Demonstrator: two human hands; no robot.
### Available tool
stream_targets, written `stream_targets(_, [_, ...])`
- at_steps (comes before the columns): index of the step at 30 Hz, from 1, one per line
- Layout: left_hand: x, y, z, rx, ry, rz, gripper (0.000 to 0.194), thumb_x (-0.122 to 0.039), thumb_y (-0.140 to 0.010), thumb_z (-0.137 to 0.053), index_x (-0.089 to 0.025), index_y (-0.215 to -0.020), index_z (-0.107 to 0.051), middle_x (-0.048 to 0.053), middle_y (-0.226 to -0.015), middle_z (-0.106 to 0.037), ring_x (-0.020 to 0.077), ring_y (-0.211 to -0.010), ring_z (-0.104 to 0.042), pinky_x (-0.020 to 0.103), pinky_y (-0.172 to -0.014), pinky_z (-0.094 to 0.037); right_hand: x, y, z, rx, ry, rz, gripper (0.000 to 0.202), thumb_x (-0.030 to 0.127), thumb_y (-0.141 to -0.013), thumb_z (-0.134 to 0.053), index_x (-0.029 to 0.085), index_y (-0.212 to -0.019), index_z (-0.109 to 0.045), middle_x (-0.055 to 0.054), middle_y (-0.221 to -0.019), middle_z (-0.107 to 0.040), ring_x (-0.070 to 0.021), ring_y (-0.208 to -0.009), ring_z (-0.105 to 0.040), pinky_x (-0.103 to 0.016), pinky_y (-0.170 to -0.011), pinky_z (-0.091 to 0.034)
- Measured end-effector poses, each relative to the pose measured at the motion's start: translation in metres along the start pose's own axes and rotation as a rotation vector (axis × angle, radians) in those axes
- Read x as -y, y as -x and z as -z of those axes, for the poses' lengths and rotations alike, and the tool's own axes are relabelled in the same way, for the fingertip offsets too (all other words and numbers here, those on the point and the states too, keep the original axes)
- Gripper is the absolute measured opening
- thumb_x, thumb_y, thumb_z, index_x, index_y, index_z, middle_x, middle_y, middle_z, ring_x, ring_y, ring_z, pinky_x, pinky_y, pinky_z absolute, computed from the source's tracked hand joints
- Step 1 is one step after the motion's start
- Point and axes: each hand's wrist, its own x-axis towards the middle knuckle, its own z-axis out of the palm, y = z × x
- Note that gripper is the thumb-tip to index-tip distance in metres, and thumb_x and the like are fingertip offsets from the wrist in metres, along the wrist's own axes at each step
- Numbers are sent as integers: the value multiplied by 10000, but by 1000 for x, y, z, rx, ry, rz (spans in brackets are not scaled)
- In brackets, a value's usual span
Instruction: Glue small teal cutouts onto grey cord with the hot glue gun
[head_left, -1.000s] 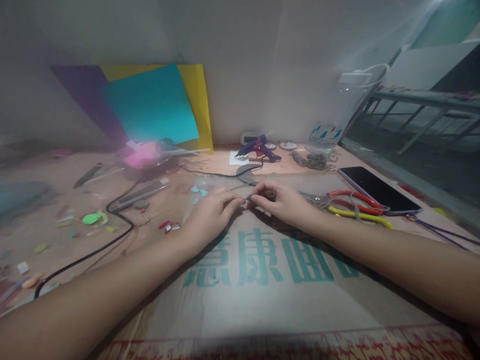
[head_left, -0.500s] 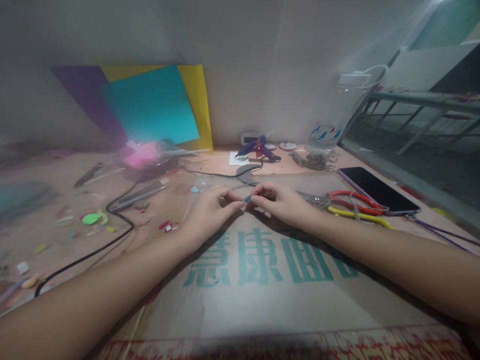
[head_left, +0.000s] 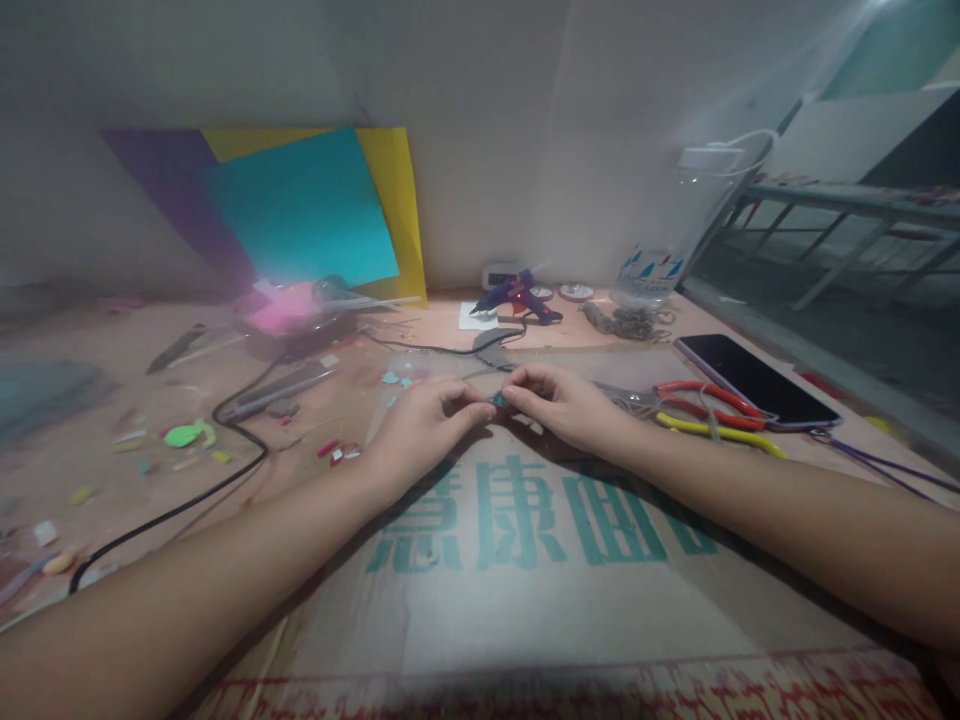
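Note:
Both hands meet over the printed cardboard (head_left: 480, 620), fingertips nearly touching. My right hand (head_left: 555, 400) pinches a small teal piece (head_left: 500, 398) between thumb and index finger; its exact kind is too small to make out. Against the left side of that piece, my left hand (head_left: 435, 420) is closed in a pinch, thumb to index finger. Its fingertips seem to touch the piece's edge. Several light-blue scraps (head_left: 390, 378) lie just beyond my left hand. Red-handled pliers (head_left: 712, 395) rest behind my right wrist.
A purple glue gun (head_left: 517, 297) stands at the back, its black cable (head_left: 255, 455) running left. A phone (head_left: 757, 380) and clear bottle (head_left: 652, 240) are at right. Coloured paper sheets (head_left: 307, 215) lean on the wall. Clay-like bits, including a green one (head_left: 182, 436), lie scattered at left.
My left hand has shifted slightly right, closer to the right fingertips. More of the light-blue scraps show behind it. The right hand stays nearly in place with the teal piece.

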Motion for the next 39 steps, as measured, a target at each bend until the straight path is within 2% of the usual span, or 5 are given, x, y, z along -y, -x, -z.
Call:
stream_targets(8, [2, -1, -1, 14, 15, 19, 312, -356, -901, -460, -231, -1050, -704, 27, -1007, -727, 211, -903, -637, 303, -808, -465, 0, 1, -1, -26, -23, -31, 198, 390, -866, -525, 203, -842, -585, -28, -808, -703, -165, -788, -663, -275, -692, -522])
stream_targets(15, [0, 1, -2, 38, -86, -32, 275, -333, -901, -455, -207, -866, -698, 16, -836, -715, 190, -787, -628, 269, -706, -430, -5, -1, -2, -47, -19, -37, 177, 373, -864, -532, 210, -840, -597, -26, -823, -709, -168, -825, -665, -284, -726, -527])
stream_targets(22, [-2, 2, -1, 29, 30, 46, 233, -358, -864, -531, -212, -848, -712, -12, -785, -715, 153, -687, -608, 237, -665, -428, -3, 0, -2, -32, 7, -22, 180, 375, -862, -531, 213, -827, -601, -20, -806, -703, -164, -781, -663, -282, -707, -523])
stream_targets(33, [-3, 0, 0, 45, 13, 33, 249, -336, -868, -507, -202, -877, -716, -6, -805, -723, 163, -706, -619, 244, -684, -444, 2, 0, 2, -15, -78, 6, 229, 405, -874, -531, 185, -884, -595, -21, -781, -687, -153, -772, -665, -279, -736, -511])
stream_targets(39, [0, 1, -2, 60, -8, 17, 243, -327, -876, -508, -199, -874, -715, -6, -813, -723, 158, -718, -618, 244, -673, -437, 10, 2, 2, 6, 73, -27, 195, 357, -838, -576, 167, -838, -621, -33, -765, -703, -145, -700, -641, -255, -661, -496])
